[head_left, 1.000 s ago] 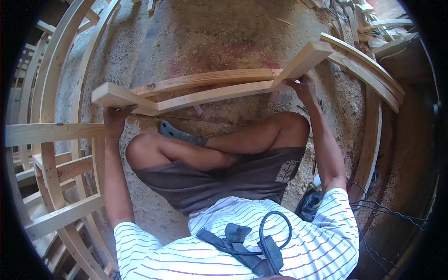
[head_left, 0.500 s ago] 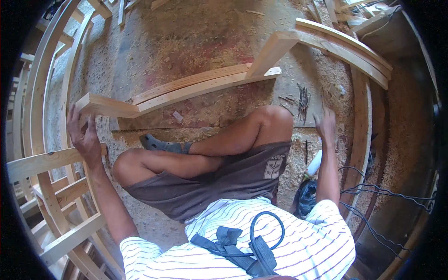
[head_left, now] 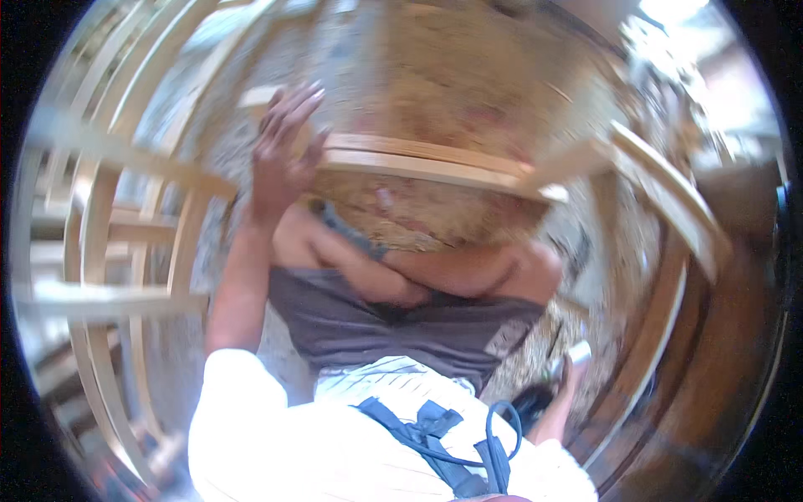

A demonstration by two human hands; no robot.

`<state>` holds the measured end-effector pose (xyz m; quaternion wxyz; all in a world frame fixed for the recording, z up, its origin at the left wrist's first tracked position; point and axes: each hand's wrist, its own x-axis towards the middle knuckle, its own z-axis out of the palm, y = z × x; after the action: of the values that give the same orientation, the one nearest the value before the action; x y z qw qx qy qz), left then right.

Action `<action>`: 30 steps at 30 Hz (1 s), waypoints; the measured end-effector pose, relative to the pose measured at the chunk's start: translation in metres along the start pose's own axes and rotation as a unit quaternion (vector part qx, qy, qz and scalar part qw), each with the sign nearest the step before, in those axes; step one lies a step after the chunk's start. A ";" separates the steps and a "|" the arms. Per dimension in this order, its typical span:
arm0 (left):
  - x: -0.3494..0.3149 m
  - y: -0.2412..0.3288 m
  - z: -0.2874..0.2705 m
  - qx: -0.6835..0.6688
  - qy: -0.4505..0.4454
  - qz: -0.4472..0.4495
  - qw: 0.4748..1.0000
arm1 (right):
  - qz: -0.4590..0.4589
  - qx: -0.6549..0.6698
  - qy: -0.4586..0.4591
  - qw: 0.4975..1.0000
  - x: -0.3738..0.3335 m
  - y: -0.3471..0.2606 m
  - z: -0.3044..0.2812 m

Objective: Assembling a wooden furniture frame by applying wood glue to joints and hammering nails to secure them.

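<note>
A pale wooden frame lies on the floor beyond my crossed legs: a long rail (head_left: 418, 163) joins a short upright piece (head_left: 573, 163) on the right, and a second rail (head_left: 669, 197) runs on from it. My left hand (head_left: 284, 155) is over the frame's left end, fingers spread, holding nothing; whether it touches the wood I cannot tell. Low on the right, my right hand (head_left: 572, 378) is at a white bottle (head_left: 578, 352). Blur hides its fingers, so a grip on the bottle is not certain. Beside that wrist lies a black plastic bag (head_left: 533, 403).
Slatted wooden frames (head_left: 100, 226) stand close along my left side. Wood shavings cover the floor board (head_left: 443, 84) ahead. A long beam (head_left: 644, 351) lies to the right. Blue straps and a cord (head_left: 435, 435) hang at my chest.
My right hand has come back from beside the frame down to the white bottle. My left hand stays by the frame's left end, fingers now pointing farther up and right. The whole view has shifted and blurred.
</note>
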<state>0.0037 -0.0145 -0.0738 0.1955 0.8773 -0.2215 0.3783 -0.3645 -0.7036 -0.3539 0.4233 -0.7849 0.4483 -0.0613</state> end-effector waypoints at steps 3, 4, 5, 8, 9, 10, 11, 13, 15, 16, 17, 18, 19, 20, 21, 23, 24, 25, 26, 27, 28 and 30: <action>-0.008 -0.032 -0.016 0.160 -0.007 -0.035 0.987 | 0.055 0.090 0.029 0.994 0.013 -0.063 -0.043; -0.009 -0.044 -0.025 0.260 -0.055 -0.039 0.963 | 0.070 0.182 0.028 0.980 -0.008 -0.129 -0.039; -0.021 -0.062 -0.030 0.267 -0.045 -0.060 0.961 | 0.031 0.267 0.027 0.963 -0.004 -0.169 -0.045; -0.042 -0.088 -0.039 0.267 -0.047 -0.256 0.928 | -0.081 0.466 0.027 0.880 -0.025 -0.306 -0.024; -0.035 -0.084 -0.038 0.148 -0.039 -0.328 0.932 | -0.114 0.487 -0.028 0.866 -0.038 -0.348 -0.017; -0.039 -0.081 -0.043 0.031 -0.029 -0.400 0.916 | -0.145 0.500 -0.093 0.849 -0.050 -0.383 -0.003; -0.038 -0.077 -0.036 -0.019 -0.051 -0.393 0.918 | -0.159 0.560 -0.179 0.793 -0.025 -0.402 0.008; -0.025 -0.061 -0.012 -0.092 -0.030 -0.423 0.901 | -0.285 0.579 -0.221 0.731 -0.007 -0.447 0.055; -0.020 -0.052 0.008 -0.162 -0.008 -0.445 0.881 | -0.334 0.575 -0.334 0.668 -0.058 -0.519 0.127; -0.035 -0.053 0.005 -0.150 0.052 -0.436 0.886 | -0.239 0.588 -0.497 0.592 -0.090 -0.557 0.163; -0.037 -0.053 0.010 -0.157 0.113 -0.412 0.891 | -0.255 0.581 -0.546 0.547 -0.113 -0.588 0.184; -0.040 -0.054 0.012 -0.156 0.120 -0.413 0.889 | -0.265 0.574 -0.593 0.498 -0.131 -0.612 0.207; -0.045 -0.056 0.012 -0.167 0.121 -0.394 0.896 | -0.280 0.576 -0.597 0.483 -0.145 -0.632 0.228; -0.046 -0.056 0.015 -0.182 0.120 -0.372 0.902 | -0.298 0.578 -0.596 0.471 -0.157 -0.649 0.248; -0.044 -0.051 0.011 -0.161 0.116 -0.372 0.907 | -0.317 0.577 -0.587 0.471 -0.171 -0.665 0.270; -0.048 -0.053 0.009 -0.173 0.121 -0.361 0.908 | -0.331 0.581 -0.579 0.467 -0.212 -0.691 0.316; -0.051 -0.055 0.011 -0.183 0.125 -0.351 0.910 | -0.326 0.584 -0.580 0.465 -0.234 -0.700 0.340; -0.051 -0.057 0.010 -0.181 0.126 -0.354 0.909 | -0.323 0.583 -0.583 0.465 -0.250 -0.706 0.360; -0.052 -0.057 0.011 -0.176 0.125 -0.358 0.908 | -0.329 0.557 -0.558 0.520 -0.262 -0.710 0.379; -0.054 -0.058 0.011 -0.169 0.123 -0.364 0.908 | -0.331 0.528 -0.532 0.573 -0.274 -0.711 0.396; -0.051 -0.057 0.010 -0.170 0.123 -0.363 0.908 | -0.332 0.528 -0.531 0.573 -0.283 -0.714 0.402; -0.044 -0.056 0.009 -0.158 0.155 -0.335 0.916 | -0.353 0.523 -0.552 0.545 -0.295 -0.720 0.410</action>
<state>0.0117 0.0375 -0.1228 0.4790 0.7882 0.0617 0.3815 0.1256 -0.0583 -0.0126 0.8670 -0.3985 -0.2986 0.0159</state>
